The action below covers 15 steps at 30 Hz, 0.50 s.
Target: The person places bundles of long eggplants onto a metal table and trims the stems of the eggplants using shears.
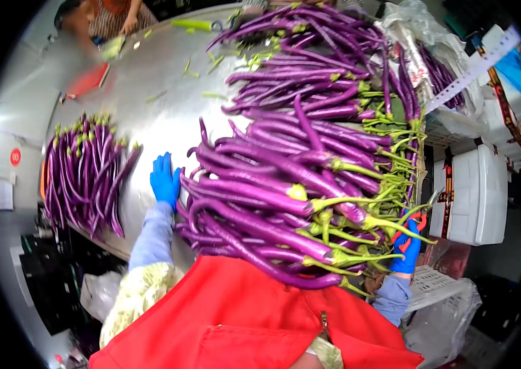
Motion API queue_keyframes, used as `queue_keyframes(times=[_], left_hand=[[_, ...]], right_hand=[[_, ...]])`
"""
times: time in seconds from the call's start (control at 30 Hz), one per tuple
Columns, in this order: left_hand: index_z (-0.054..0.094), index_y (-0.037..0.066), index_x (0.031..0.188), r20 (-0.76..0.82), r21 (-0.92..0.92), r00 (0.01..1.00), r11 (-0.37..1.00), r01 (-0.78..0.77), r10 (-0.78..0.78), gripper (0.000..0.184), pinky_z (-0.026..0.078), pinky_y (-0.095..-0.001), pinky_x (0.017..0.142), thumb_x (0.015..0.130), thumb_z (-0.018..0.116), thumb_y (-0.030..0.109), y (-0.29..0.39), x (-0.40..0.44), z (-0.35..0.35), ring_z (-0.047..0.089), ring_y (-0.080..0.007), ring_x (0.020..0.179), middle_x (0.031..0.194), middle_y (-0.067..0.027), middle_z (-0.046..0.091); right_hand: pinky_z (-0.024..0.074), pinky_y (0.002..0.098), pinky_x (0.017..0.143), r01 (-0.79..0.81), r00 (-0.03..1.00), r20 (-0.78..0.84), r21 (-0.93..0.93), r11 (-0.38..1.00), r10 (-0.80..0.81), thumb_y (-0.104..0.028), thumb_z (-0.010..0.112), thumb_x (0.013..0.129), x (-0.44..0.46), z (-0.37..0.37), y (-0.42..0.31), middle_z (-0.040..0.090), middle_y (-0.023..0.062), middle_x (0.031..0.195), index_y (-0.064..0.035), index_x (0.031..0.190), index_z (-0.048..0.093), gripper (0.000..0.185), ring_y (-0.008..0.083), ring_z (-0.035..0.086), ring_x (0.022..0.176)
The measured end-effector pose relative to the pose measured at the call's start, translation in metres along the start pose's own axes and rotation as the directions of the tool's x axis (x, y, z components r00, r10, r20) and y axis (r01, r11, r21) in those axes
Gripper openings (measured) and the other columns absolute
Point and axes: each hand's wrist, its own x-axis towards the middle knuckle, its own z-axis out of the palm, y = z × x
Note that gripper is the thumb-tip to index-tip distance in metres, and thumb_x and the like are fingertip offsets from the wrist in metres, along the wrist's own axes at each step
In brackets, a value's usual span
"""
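Note:
Long purple eggplants (273, 184) with green stems lie in a big heap in front of me, stems to the right. My left hand (164, 178), in a blue glove, rests with fingers stretched out on the metal table, beside the tips of the heap. At the right edge, my right hand (406, 249), also gloved in blue, is closed around red-handled scissors (419, 222). Their blades point up and away near the long green stems (389, 227). A smaller bunch of eggplants (85, 178) with short-cut stems lies to the left.
The metal table (143, 123) has cut stem bits (214, 61) scattered on it. Across it, another person's hand (129, 24) shows near a knife-like blade (113, 47). White foam boxes (476, 194) and a plastic bag holding eggplants (445, 74) stand right.

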Motion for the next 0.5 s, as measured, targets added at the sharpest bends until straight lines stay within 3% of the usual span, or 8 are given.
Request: queue_keyframes(times=[0.03, 0.1, 0.17, 0.3, 0.37, 0.43, 0.5], left_hand=[[0.035, 0.017, 0.141, 0.005, -0.026, 1.0, 1.0, 0.017, -0.017, 0.063, 0.029, -0.0496, 0.102, 0.085, 0.057, 0.038, 0.001, 0.002, -0.002, 0.035, -0.0347, 0.13, 0.14, -0.0168, 0.039], [0.036, 0.018, 0.141, 0.002, -0.028, 1.0, 0.999, 0.03, -0.03, 0.065, 0.029, -0.049, 0.103, 0.084, 0.058, 0.04, 0.002, 0.004, -0.001, 0.034, -0.0334, 0.131, 0.141, -0.0156, 0.038], [0.036, 0.019, 0.141, 0.023, -0.019, 0.998, 0.998, 0.059, -0.059, 0.065, 0.029, -0.0486, 0.103, 0.084, 0.058, 0.041, 0.004, 0.001, -0.007, 0.034, -0.0329, 0.131, 0.141, -0.0151, 0.038], [0.036, 0.02, 0.141, 0.042, -0.019, 0.997, 0.997, 0.073, -0.072, 0.066, 0.029, -0.0481, 0.103, 0.083, 0.058, 0.042, 0.005, 0.006, -0.004, 0.034, -0.0327, 0.131, 0.142, -0.0153, 0.037], [0.036, 0.021, 0.141, 0.038, -0.009, 0.996, 0.996, 0.086, -0.085, 0.066, 0.029, -0.0482, 0.103, 0.083, 0.058, 0.042, 0.006, 0.006, -0.009, 0.035, -0.0333, 0.131, 0.142, -0.0157, 0.037], [0.036, 0.021, 0.141, 0.039, 0.0, 0.996, 0.996, 0.085, -0.085, 0.066, 0.029, -0.0486, 0.102, 0.083, 0.059, 0.043, 0.008, 0.005, -0.009, 0.035, -0.0337, 0.13, 0.142, -0.016, 0.037], [0.036, 0.021, 0.141, 0.053, -0.023, 0.995, 0.996, 0.082, -0.081, 0.067, 0.029, -0.0484, 0.102, 0.082, 0.059, 0.043, 0.003, 0.006, -0.004, 0.035, -0.0341, 0.131, 0.142, -0.0169, 0.037]], right_hand=[[0.0476, 0.0278, 0.06, 0.09, 0.996, -0.011, -0.068, 0.994, -0.091, -0.022, 0.056, 0.09, 0.003, -0.009, 0.008, 0.061, 0.0062, 0.086, -0.0012, 0.119, 0.054, 0.036, 0.0138, 0.058, 0.07], [0.0441, 0.0263, 0.064, 0.043, 0.995, -0.094, 0.027, 0.999, -0.04, -0.02, 0.057, 0.09, 0.001, 0.009, 0.001, 0.058, 0.003, 0.088, -0.0044, 0.111, 0.057, 0.026, 0.0116, 0.054, 0.077], [0.0432, 0.0253, 0.062, 0.012, 0.999, -0.046, 0.062, 0.998, -0.009, -0.02, 0.057, 0.09, 0.007, -0.004, 0.006, 0.056, 0.0017, 0.084, -0.0051, 0.108, 0.057, 0.023, 0.0112, 0.054, 0.074], [0.0435, 0.0228, 0.061, 0.076, 0.997, -0.029, 0.079, 0.994, -0.074, -0.016, 0.059, 0.089, 0.007, -0.014, 0.007, 0.056, 0.0008, 0.08, -0.0081, 0.109, 0.054, 0.022, 0.01, 0.053, 0.07], [0.0452, 0.0235, 0.066, 0.079, 0.997, -0.009, 0.136, 0.988, -0.078, -0.015, 0.059, 0.089, 0.024, -0.034, 0.017, 0.057, 0.0021, 0.086, -0.0079, 0.113, 0.053, 0.026, 0.0109, 0.055, 0.076], [0.0461, 0.0259, 0.076, 0.087, 0.996, -0.01, 0.154, 0.984, -0.087, -0.014, 0.058, 0.09, 0.014, -0.02, 0.015, 0.058, 0.0042, 0.097, -0.0075, 0.121, 0.05, 0.033, 0.0136, 0.056, 0.085], [0.0325, 0.0404, 0.108, 0.091, 0.996, -0.028, 0.094, 0.991, -0.089, -0.019, 0.051, 0.092, 0.013, -0.033, 0.02, 0.044, 0.017, 0.136, 0.0041, 0.132, 0.041, 0.047, 0.0271, 0.044, 0.125]])
